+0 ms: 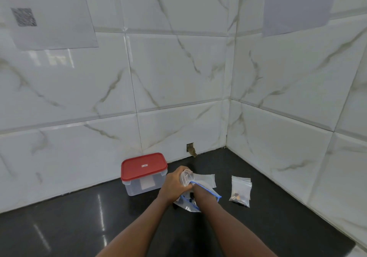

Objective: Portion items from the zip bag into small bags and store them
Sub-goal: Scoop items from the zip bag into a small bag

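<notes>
Corner of a black counter (79, 227), marble-tiled walls (178, 77) on the far and right sides.

- Left hand (174, 183): fingers curled round a small bag (186, 176), bunched in the fist. Its mouth gapes open and turns up and to the right, toward the other arm. My read: it is held as a ready pocket right beside the source, so each transfer is short.
- Right forearm (206, 203) runs up from the near right and ends at the zip bag (215, 194). The right hand is hidden behind the plastic and the left fingers. Can't tell whether it is pinching anything or spread.
- The two hands meet, touching or nearly so, just above the zip bag.
- The zip bag lies crumpled on the counter under the forearm. Its blue zip edge runs from far left to near right, and the body spreads toward the near left. Dark items (191, 196) show through it. Too rumpled to call the long axis for certain.
- Right of it, apart: a filled small bag (240, 194) lying flat on a stack of empty ones, contents at the near end, long axis near-to-far.
- Another empty bag (207, 178) lies flat just beyond the hands.
- Left: a clear container (143, 185) with its red lid on, probably the store, within the left hand's reach.
</notes>
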`<state>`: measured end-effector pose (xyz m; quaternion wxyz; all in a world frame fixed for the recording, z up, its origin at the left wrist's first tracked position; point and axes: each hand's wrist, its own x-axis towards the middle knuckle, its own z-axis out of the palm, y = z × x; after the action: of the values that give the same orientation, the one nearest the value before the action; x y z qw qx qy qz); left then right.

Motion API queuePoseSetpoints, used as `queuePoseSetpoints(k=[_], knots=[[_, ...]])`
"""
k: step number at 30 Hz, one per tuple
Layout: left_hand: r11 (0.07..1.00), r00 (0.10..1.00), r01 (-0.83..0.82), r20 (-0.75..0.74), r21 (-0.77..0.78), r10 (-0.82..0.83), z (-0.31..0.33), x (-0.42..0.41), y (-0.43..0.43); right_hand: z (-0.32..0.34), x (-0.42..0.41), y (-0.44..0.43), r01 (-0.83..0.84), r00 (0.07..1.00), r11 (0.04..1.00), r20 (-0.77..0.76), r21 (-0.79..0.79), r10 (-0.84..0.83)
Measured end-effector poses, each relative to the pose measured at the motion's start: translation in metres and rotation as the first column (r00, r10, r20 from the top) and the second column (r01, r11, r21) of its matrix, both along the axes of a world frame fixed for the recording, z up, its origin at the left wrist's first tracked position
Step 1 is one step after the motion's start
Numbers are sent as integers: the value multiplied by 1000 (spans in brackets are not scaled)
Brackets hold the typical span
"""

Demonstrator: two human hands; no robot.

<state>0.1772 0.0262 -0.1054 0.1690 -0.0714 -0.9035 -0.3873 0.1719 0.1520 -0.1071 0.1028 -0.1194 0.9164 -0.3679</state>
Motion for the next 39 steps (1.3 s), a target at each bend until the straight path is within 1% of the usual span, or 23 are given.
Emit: queuePoseSetpoints(k=[1, 2, 4, 5, 6, 8, 10, 11, 12, 14, 15, 16, 17, 18, 19, 21, 24, 27, 30, 33, 35, 36, 39], knots=[[1000, 1000, 14, -7, -12, -14, 0, 0, 0, 0, -2, -1, -12, 1000, 1000, -20, 23, 12], [999, 999, 31, -15, -23, -31, 2, -1, 0, 4, -3, -2, -5, 999, 1000, 32, 3, 5], [998, 998, 52, -30, -44, -53, 3, -1, 0, 11, 8, 1, 82, 987, 983, 147, -166, -58], [997, 998, 54, -33, -49, -56, 2, -2, 0, 13, 15, 2, 128, 979, 958, 187, -258, -80], [997, 998, 58, -35, -56, -60, 2, -2, 0, 10, 15, 2, 124, 980, 950, 186, -288, -71], [994, 997, 75, -32, -74, -77, 1, -3, 0, 3, 16, -1, 105, 990, 961, 117, -257, -77], [993, 995, 89, -36, -82, -92, 0, -3, -1, -1, 12, -4, 111, 993, 981, 66, -159, -102], [992, 995, 93, -36, -84, -96, 1, -3, -1, -5, 9, -5, 123, 992, 979, 62, -162, -114], [991, 994, 96, -35, -89, -99, 0, -2, -2, -8, 6, -8, 148, 986, 969, 102, -196, -130], [991, 994, 95, -37, -93, -99, 0, -2, -1, -7, 4, -9, 170, 970, 966, 207, -195, -129], [991, 995, 93, -36, -92, -97, 0, -2, -1, -7, 6, -10, 155, 969, 970, 222, -186, -112], [992, 995, 87, -35, -90, -90, 0, -2, -1, -8, 6, -12, 118, 970, 983, 226, -138, -85], [993, 996, 80, -31, -88, -83, 0, -2, -1, -10, 6, -12, 81, 978, 995, 199, -56, -68], [993, 997, 75, -28, -88, -78, 1, -2, -1, -12, 6, -13, 72, 987, 997, 145, 26, -75], [994, 997, 71, -28, -89, -74, 2, -1, -1, -14, 5, -14, 93, 990, 993, 102, 72, -100], [994, 998, 61, -28, -91, -64, 3, 1, -3, -19, 3, -18, 97, 987, 992, 121, 76, -106], [995, 999, 51, -12, -85, -52, 4, 4, -8, -12, 2, -24, 49, 983, 998, 175, 48, -56], [995, 999, 39, -11, -89, -40, 6, 6, -10, -6, 0, -25, -12, 987, 996, 163, 93, -4], [993, 1000, 30, -2, -113, -30, 6, 8, -12, -8, -3, -28, -13, 984, 989, 175, 149, -13], [986, 999, 40, 18, -159, -38, 3, 6, -13, -11, -4, -38, 41, 967, 992, 247, 122, -70], [979, 998, 57, 43, -194, -49, 3, 7, -13, -14, -9, -43, 99, 959, 986, 250, 132, -130], [978, 997, 64, 49, -200, -55, 2, 7, -14, -11, -9, -43, 105, 962, 988, 239, 115, -130], [982, 997, 50, 67, -184, -38, 3, 5, -15, -9, -11, -46, 87, 941, 990, 317, 112, -119]])
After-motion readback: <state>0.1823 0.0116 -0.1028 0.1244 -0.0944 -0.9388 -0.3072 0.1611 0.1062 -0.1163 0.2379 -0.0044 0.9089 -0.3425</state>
